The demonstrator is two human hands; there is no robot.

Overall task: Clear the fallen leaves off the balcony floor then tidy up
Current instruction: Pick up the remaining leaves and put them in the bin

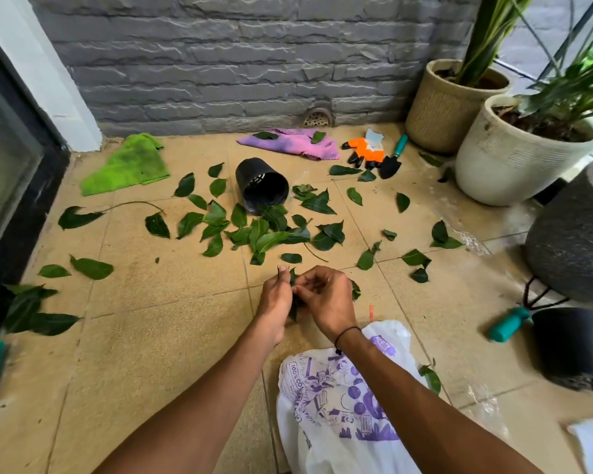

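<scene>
Both hands meet low over the tan tiled floor [158, 336], close together in front of the person. The left hand [275, 302] has its fingers [282, 272] curled round a small bunch of dark green leaves [292, 276], a few tips poking up above the knuckles. The right hand [326, 295] is turned in toward it, fingers bent and pinching at the same bunch, with a black cord round the wrist.

Most of the fallen leaves [264, 234] lie loose on the tiles ahead of the hands. They are glossy, deep green, pointed ovals, some curled at the edges, some flat. The thickest heap sits at the mouth of a black plastic pot [261, 186] tipped on its side; others are strewn to the left toward the dark door frame [21, 213] and to the right near the planters. Two lie on the purple cloth [290, 144] against the grey brick wall [240, 56].

A white plastic bag with purple print [336, 405] is crumpled on the floor just under the right forearm, one leaf beside it. A green cloth [129, 165] lies at the left by the wall. Orange gloves [365, 152] and a teal-handled trowel [392, 159] rest near a woven planter [439, 107] and a white ribbed planter [507, 159].
</scene>
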